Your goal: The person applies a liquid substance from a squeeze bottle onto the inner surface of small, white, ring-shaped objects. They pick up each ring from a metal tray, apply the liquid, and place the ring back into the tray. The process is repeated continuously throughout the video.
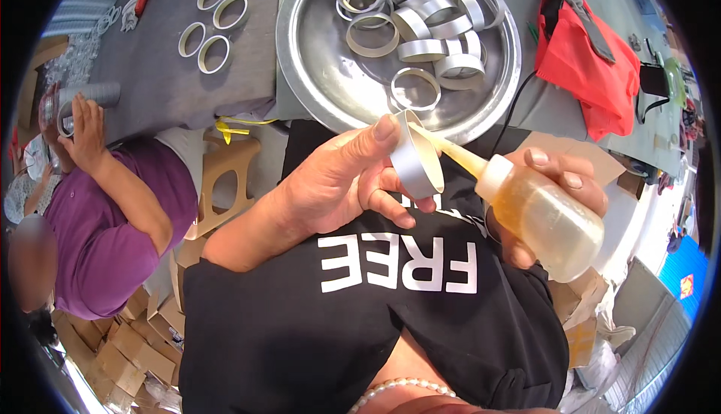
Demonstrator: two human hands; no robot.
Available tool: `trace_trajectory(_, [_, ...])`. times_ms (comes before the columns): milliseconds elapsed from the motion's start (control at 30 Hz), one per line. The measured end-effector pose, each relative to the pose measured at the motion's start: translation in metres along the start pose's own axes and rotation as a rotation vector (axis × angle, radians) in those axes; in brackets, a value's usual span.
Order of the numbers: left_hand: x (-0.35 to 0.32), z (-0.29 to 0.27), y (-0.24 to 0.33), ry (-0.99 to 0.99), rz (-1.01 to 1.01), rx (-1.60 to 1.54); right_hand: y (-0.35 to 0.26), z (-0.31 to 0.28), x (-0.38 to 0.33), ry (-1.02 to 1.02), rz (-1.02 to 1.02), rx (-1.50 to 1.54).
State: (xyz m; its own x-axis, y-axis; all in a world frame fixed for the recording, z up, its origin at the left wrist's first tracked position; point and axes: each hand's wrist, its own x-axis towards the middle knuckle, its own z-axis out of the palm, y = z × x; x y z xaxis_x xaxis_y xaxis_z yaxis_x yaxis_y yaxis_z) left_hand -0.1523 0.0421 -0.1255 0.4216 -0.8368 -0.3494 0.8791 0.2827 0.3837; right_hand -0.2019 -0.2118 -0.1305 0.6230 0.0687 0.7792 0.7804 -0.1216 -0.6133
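Finishes noted: satin silver, polished metal, translucent plastic, matt cloth.
Basin, 12 o'clock: metal, smooth, mirror-glossy. Ring, near centre: satin silver outside, matt cream and paper-like inside. Bottle, 3 o'clock: smooth translucent plastic, slight gloss. Table cover, 10 o'clock: matt cloth. Bag, 2 o'clock: creased, cloth-like. Cardboard, 8 o'clock: matt.

The bare left forearm slants up from the left of centre to the left hand mid-frame, thumb raised and pressing toward bent fingers in a pinch. Right of centre, the right hand is curled in a wrapping grip, two fingertips showing along its upper side; its wrist is hidden.
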Motion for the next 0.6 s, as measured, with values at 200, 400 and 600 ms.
trace_trajectory(200, [0.001, 0.005, 0.001, 0.073, 0.048, 0.189, -0.011, 0.008, -0.003, 0.033, 0.141, -0.045])
trace_trajectory(400, [0.004, 0.004, -0.003, 0.137, 0.258, 0.318, -0.004, 0.012, -0.002, 0.125, 0.089, -0.051])
trace_trajectory(600, [0.007, 0.004, -0.003, 0.126, 0.616, 0.682, -0.024, 0.007, 0.003, 0.049, 0.262, -0.378])
